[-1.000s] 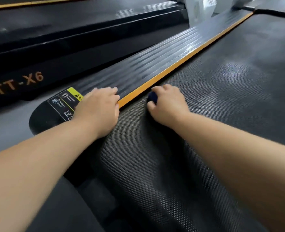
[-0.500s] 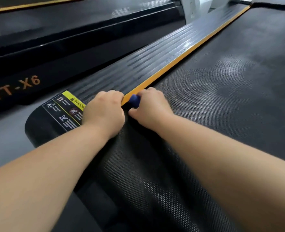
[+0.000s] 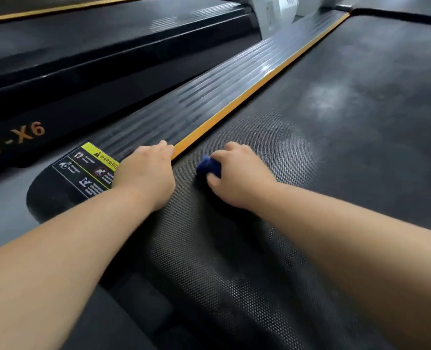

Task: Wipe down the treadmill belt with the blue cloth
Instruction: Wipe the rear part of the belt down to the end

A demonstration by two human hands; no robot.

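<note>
A bunched dark blue cloth (image 3: 208, 166) lies near the left edge of the black dotted treadmill belt (image 3: 310, 173), gripped by the right hand (image 3: 237, 178). The left hand (image 3: 146, 173) rests flat on the ribbed black side rail (image 3: 209, 97), overlapping a yellow "WARNING" sticker (image 3: 90, 168). Orange "T-X6" lettering (image 3: 20, 137) shows further left.

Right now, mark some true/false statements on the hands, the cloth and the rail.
1. The right hand grips the blue cloth against the treadmill belt. True.
2. The left hand holds a second cloth. False: it holds nothing and rests palm-down at the near end of the side rail.
3. The blue cloth lies on the ribbed side rail. False: it is on the belt, to the right of the orange strip.
4. A warning label with a yellow band sits beside the left hand. True.
</note>
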